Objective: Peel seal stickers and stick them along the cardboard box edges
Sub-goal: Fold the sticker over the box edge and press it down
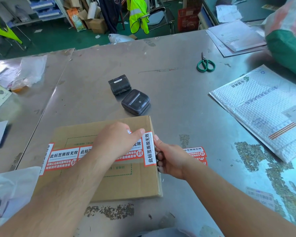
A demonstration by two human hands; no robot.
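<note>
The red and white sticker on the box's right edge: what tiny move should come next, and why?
The sticker lies along the right edge of the cardboard box. The left hand presses its top with a fingertip, and the right hand seems to pinch its outer side beside the box wall. So the next move is probably to fold that outer part down over the edge and rub it flat.

The left hand (116,142) lies palm down, one outstretched digit pressing flat just inside the grip, its other fingers hidden behind the hand. The right hand (171,159) holds the seal sticker (149,147) from its outer side, thumb raised and fingers curled in a stack below. Both bare forearms converge on the grip.
</note>
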